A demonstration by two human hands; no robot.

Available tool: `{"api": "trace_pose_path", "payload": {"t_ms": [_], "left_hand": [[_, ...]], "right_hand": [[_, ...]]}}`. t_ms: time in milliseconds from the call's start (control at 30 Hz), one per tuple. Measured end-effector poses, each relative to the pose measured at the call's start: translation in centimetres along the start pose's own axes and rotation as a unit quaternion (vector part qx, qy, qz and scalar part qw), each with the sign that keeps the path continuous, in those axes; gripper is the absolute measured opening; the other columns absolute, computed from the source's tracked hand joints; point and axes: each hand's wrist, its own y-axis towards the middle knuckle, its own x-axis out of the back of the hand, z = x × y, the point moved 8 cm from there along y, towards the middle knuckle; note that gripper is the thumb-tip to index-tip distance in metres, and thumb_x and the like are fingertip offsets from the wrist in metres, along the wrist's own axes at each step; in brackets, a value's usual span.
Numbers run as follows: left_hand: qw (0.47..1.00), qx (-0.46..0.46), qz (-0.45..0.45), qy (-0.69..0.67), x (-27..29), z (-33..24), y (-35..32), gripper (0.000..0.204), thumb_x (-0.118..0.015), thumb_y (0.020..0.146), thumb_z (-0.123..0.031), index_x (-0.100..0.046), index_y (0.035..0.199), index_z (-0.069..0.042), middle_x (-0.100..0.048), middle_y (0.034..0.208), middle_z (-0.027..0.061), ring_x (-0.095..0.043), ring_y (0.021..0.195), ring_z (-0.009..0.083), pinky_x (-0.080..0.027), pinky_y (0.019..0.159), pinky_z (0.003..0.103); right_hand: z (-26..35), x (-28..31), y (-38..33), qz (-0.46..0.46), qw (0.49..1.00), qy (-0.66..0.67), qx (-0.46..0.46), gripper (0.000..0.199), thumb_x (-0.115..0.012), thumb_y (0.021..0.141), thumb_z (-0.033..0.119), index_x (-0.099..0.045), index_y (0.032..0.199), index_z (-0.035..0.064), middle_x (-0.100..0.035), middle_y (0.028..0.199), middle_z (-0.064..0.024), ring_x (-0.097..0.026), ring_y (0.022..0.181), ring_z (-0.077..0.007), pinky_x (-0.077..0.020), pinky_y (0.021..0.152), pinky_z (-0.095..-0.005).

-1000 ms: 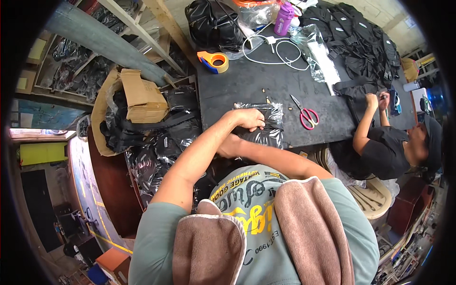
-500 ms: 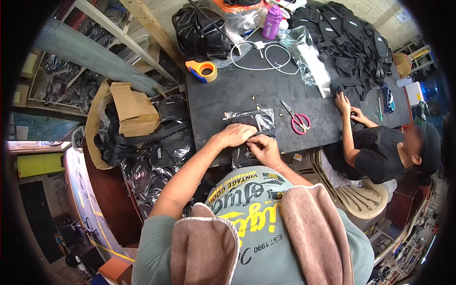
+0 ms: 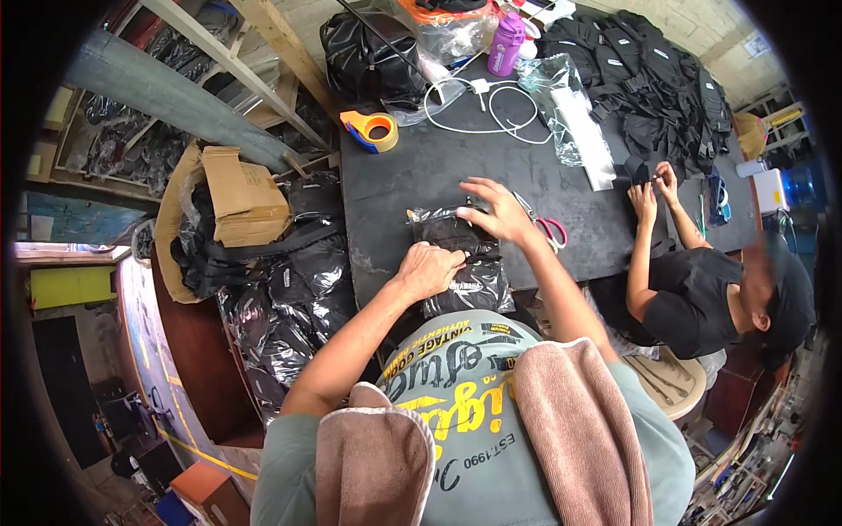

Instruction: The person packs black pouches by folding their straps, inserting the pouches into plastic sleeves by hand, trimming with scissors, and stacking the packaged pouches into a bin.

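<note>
Where our left hand (image 3: 430, 268) lay across the middle of the black package (image 3: 471, 295), its fingers curled under, so we could not tell whether they pinched the clear wrapping or only pressed it. Our right hand (image 3: 498, 210) hung over the package's far end, fingers spread wide, and hid part of that end from us. The package lay at the near edge of the dark surface (image 3: 403, 180); whether our shirt (image 3: 465, 368) touched it, we could not say. Just beyond our right wrist were the scissors (image 3: 561, 231), their pink handles showing but their middle covered. We saw an orange tape dispenser (image 3: 355, 121) near the left edge and a white cable (image 3: 481, 86) looped farther back. To our right, a co-worker (image 3: 688, 294) held some black material, the grip too small to make out. Black bags (image 3: 653, 74) were heaped in the far right corner, their outlines merging.
</note>
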Motion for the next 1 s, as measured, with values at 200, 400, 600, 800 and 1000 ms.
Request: {"api": "trace_pose_path", "payload": {"t_ms": [200, 400, 600, 800, 1000], "left_hand": [[0.996, 0.058, -0.011, 0.060, 0.8, -0.7, -1.0, 0.017, -0.069, 0.095, -0.024, -0.068, 0.084, -0.010, -0.072, 0.072, 0.0110, -0.073, 0.073, 0.0307, -0.050, 0.068, 0.046], [0.992, 0.111, -0.042, 0.036, 0.2, -2.0, -0.7, 0.023, -0.066, 0.096, -0.027, -0.070, 0.085, -0.008, -0.073, 0.084, 0.0107, -0.073, 0.086, 0.0316, -0.050, 0.074, 0.048], [0.970, 0.205, 0.080, -0.101, -2.4, 1.8, -0.5, 0.037, -0.051, 0.106, -0.032, -0.069, 0.097, -0.001, -0.070, 0.107, 0.0196, -0.067, 0.106, 0.0403, -0.052, 0.095, 0.052], [0.978, 0.169, 0.070, -0.100, -2.4, 1.1, -0.5, 0.035, -0.051, 0.106, -0.031, -0.069, 0.101, -0.001, -0.070, 0.107, 0.0197, -0.067, 0.108, 0.0390, -0.053, 0.094, 0.051], [0.993, 0.113, 0.031, -0.019, -0.6, -0.2, -0.8, 0.029, -0.062, 0.100, -0.030, -0.069, 0.096, -0.001, -0.071, 0.097, 0.0190, -0.069, 0.096, 0.0393, -0.054, 0.086, 0.053]], "right_hand": [[-1.5, -7.0, 1.0, 0.336, 0.916, 0.041, -0.215, 0.084, -0.057, 0.090, 0.083, -0.082, 0.117, 0.0078, -0.078, 0.115, -0.0216, -0.071, 0.118, -0.0375, -0.0512, 0.106, -0.0454], [-3.6, -7.2, 0.1, 0.241, 0.941, 0.018, -0.238, 0.090, -0.051, 0.088, 0.088, -0.083, 0.108, 0.0067, -0.078, 0.107, -0.0254, -0.073, 0.111, -0.0422, -0.0532, 0.102, -0.0480], [-1.4, -1.8, -3.3, -0.168, 0.981, 0.084, -0.048, 0.023, -0.064, 0.103, 0.022, -0.074, 0.096, 0.0021, -0.069, 0.092, -0.0142, -0.065, 0.092, -0.0342, -0.0499, 0.085, -0.0441], [3.0, -1.5, -8.8, 0.009, 0.996, 0.081, 0.045, 0.018, -0.082, 0.089, 0.019, -0.077, 0.100, 0.0052, -0.071, 0.092, -0.0120, -0.067, 0.090, -0.0323, -0.0507, 0.082, -0.0425], [4.6, -1.5, -8.2, -0.052, 0.995, 0.063, 0.049, 0.017, -0.074, 0.096, 0.019, -0.070, 0.096, 0.0027, -0.073, 0.086, -0.0130, -0.070, 0.083, -0.0373, -0.0544, 0.078, -0.0463]]}}
